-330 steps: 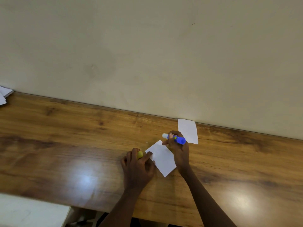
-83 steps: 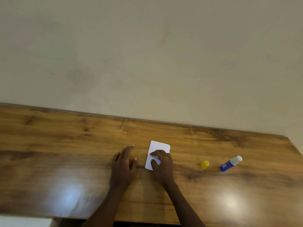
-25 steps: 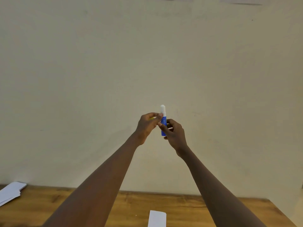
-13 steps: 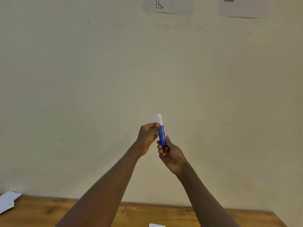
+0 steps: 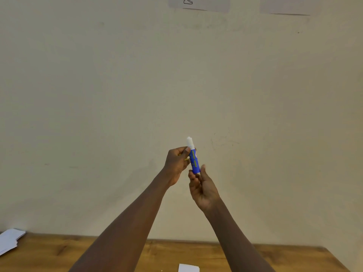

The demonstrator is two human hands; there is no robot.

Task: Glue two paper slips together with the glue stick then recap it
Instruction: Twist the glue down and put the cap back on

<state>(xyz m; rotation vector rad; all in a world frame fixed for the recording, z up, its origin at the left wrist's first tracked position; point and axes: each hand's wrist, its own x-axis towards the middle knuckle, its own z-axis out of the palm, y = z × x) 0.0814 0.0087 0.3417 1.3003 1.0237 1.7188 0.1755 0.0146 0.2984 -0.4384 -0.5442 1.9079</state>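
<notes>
**Asker:** Where's the stick?

**Me:** Up in front of me, well above the surface (image 5: 49,250). The stick (image 5: 194,162) stands nearly upright. My right grip (image 5: 202,185) pinches its blue base between thumb and fingers. The white glue stands bare out of the top.

**Asker:** And the cap?

**Me:** In my left grip (image 5: 176,163), which is curled round it. Only a sliver of the yellow cap (image 5: 185,159) shows between the fingers, just beside the barrel. One fingertip (image 5: 185,150) of that grip touches the stick's collar.

**Asker:** Are the papers done?

**Me:** A white slip (image 5: 188,268) lies on the surface at the bottom edge of view. I cannot tell from here whether it is two stuck together. I judge that recapping is the step in hand.

**Asker:** What could go wrong?

**Me:** Mostly the glue, which is wound far out. If I press the cap on like this, it would likely crush or smear the glue. So the base probably needs twisting first to wind it back.

The cap is also buried in my palm, so I'd be turning its mouth toward the tip almost blind. If it comes in skewed, the rim scrapes glue onto the barrel and my fingers.

My right grip has only the very end of the stick. A sideways shove from the cap could lever the stick loose, and it might land glue-first on the slip below.
</notes>
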